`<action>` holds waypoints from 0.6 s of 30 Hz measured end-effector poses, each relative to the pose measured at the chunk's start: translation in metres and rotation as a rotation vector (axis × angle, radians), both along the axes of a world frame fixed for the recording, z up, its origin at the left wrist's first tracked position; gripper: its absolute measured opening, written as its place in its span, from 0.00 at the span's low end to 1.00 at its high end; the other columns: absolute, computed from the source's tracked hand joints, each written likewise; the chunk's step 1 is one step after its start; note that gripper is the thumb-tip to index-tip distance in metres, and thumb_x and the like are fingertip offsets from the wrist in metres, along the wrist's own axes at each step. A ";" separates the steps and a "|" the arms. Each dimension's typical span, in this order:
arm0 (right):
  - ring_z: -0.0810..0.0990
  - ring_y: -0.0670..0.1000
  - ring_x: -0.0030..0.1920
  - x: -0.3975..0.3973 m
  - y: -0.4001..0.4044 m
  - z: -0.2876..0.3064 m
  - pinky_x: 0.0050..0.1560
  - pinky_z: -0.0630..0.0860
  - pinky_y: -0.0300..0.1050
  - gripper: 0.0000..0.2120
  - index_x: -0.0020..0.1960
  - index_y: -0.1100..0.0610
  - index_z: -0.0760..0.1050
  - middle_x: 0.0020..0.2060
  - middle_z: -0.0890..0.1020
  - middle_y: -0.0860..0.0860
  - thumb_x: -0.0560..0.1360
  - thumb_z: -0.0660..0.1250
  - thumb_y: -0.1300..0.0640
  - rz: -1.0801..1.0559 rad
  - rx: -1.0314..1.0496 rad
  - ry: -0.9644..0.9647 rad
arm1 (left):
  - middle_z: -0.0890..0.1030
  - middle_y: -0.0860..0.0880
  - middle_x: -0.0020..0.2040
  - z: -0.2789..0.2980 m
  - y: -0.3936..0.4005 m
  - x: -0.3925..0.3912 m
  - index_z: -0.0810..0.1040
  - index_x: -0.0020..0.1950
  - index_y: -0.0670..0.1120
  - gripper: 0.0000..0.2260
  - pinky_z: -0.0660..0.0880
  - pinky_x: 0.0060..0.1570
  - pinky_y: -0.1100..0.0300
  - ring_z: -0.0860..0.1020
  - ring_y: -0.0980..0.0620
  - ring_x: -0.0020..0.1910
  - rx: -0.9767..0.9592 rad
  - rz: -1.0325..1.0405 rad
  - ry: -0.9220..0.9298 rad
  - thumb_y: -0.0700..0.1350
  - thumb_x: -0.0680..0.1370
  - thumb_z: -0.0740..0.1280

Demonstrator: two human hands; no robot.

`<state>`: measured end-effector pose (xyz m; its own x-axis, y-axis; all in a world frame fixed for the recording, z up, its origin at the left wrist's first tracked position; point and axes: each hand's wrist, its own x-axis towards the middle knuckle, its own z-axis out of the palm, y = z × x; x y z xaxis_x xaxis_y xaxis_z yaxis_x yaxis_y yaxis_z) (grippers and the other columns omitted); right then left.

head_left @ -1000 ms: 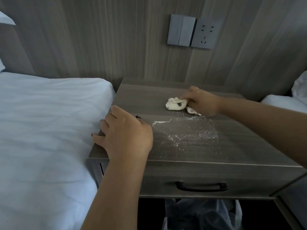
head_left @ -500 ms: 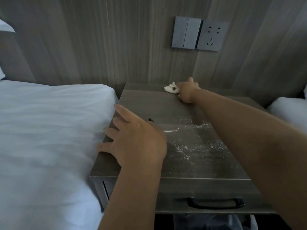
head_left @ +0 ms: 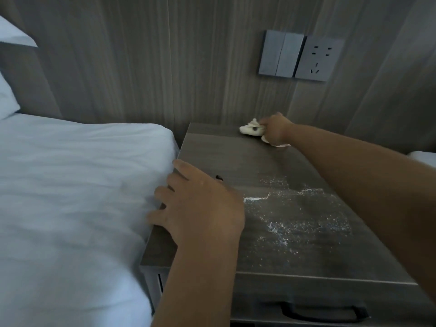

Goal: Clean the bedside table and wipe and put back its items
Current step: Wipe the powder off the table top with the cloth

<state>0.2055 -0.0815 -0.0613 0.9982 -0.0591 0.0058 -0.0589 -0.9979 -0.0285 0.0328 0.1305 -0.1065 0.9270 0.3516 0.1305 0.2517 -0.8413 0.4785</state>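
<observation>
The grey wood bedside table [head_left: 212, 147] fills the middle of the view. My right hand [head_left: 276, 129] grips a crumpled white cloth [head_left: 251, 129] at the table's far edge, near the wall. White powder [head_left: 295, 218] is scattered over the table's middle and right part. My left hand [head_left: 198, 206] rests flat with spread fingers on the table's left side, next to the bed. A small dark speck [head_left: 219, 177] lies just beyond its knuckles.
A bed with white sheets [head_left: 70, 197] touches the table's left side. A double switch [head_left: 280, 54] and a socket [head_left: 318, 59] sit on the wood-panelled wall above. The drawer front has a black handle [head_left: 323, 312]. Another white bed edge [head_left: 424, 156] shows at the right.
My right hand carried the cloth from the table's middle to its far edge by the wall and has stayed there. My left hand has kept its place on the table's left side.
</observation>
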 end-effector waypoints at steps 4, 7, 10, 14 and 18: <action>0.62 0.65 0.70 0.021 0.024 -0.011 0.69 0.64 0.55 0.26 0.75 0.51 0.57 0.73 0.57 0.61 0.79 0.58 0.58 -0.171 -0.014 0.033 | 0.71 0.41 0.55 -0.003 0.002 0.002 0.62 0.65 0.45 0.25 0.69 0.52 0.46 0.72 0.39 0.52 0.017 -0.010 -0.022 0.58 0.74 0.60; 0.63 0.64 0.70 0.026 0.050 -0.012 0.71 0.63 0.54 0.28 0.76 0.47 0.59 0.71 0.59 0.60 0.78 0.58 0.60 0.022 0.074 -0.010 | 0.71 0.40 0.56 0.000 0.005 0.009 0.62 0.65 0.43 0.25 0.69 0.55 0.45 0.72 0.38 0.54 0.004 -0.022 0.019 0.56 0.75 0.61; 0.74 0.59 0.58 0.011 0.067 -0.016 0.61 0.70 0.52 0.25 0.69 0.55 0.72 0.58 0.72 0.56 0.71 0.60 0.63 0.312 0.199 0.017 | 0.68 0.40 0.64 0.017 0.005 0.000 0.58 0.72 0.41 0.27 0.67 0.59 0.44 0.68 0.38 0.62 -0.050 -0.041 0.085 0.52 0.77 0.58; 0.71 0.49 0.52 -0.050 0.061 -0.014 0.55 0.69 0.41 0.22 0.63 0.60 0.77 0.46 0.69 0.49 0.72 0.60 0.73 0.573 0.282 -0.007 | 0.63 0.44 0.69 0.031 0.014 -0.008 0.51 0.76 0.42 0.30 0.65 0.58 0.43 0.62 0.40 0.67 -0.103 -0.069 0.141 0.47 0.77 0.58; 0.70 0.47 0.50 -0.115 0.041 -0.005 0.51 0.69 0.32 0.26 0.63 0.52 0.78 0.50 0.69 0.52 0.74 0.59 0.75 0.668 0.260 0.105 | 0.63 0.43 0.70 0.036 0.017 -0.011 0.52 0.75 0.42 0.30 0.65 0.59 0.42 0.61 0.40 0.68 -0.132 -0.078 0.174 0.47 0.76 0.58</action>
